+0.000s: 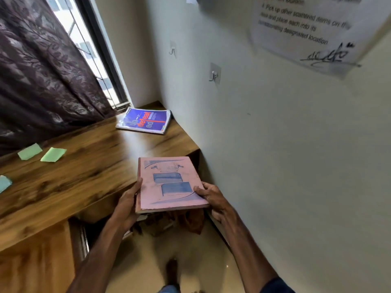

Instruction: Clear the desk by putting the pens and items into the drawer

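Pink book between left hand and right hand

Wall notice cut off by the top edge, upper lines smeared, only partly legible. Pale blue note clipped at the left edge. Pink book cover print too blurred to read; it hides most fingers of left hand and right hand — dark clutter beneath it unidentifiable.

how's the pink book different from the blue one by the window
The pink book is gripped by the left hand and right hand; the blue book lies untouched on the desk. The pink book's cover looks dull, the blue book's shiny with orange lettering. Both face cover up.
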Motion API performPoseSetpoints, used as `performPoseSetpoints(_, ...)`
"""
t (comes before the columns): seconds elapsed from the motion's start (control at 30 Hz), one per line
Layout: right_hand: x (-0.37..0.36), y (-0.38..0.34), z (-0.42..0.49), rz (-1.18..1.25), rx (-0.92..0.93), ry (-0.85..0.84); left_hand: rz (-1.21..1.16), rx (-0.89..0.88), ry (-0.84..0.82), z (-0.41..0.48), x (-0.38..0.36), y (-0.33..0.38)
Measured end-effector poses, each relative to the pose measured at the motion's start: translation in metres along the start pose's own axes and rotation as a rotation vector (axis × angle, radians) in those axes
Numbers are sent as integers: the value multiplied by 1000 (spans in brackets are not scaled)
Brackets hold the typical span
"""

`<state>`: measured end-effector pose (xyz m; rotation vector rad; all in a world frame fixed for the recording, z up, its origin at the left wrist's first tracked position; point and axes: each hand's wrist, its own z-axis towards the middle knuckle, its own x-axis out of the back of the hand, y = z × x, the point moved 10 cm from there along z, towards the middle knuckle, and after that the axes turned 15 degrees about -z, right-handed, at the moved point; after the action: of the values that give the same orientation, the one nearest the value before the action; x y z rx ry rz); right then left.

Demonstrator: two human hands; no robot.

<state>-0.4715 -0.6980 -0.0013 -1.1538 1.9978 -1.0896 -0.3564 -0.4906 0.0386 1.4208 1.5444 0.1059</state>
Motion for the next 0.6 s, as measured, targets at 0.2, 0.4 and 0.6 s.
performPoseSetpoints(0.2,-39,25,-42,32,-57,-77,-14,-64,69,-59,29,6)
performPoseSetpoints(0.4,-97,69,-69,-10,-130,-173,-58,-158,166,-114,89,12)
performPoseSetpoints(0.6,-177,102,-108,-115,-159,-245,-128,-212,246,-187,182,10)
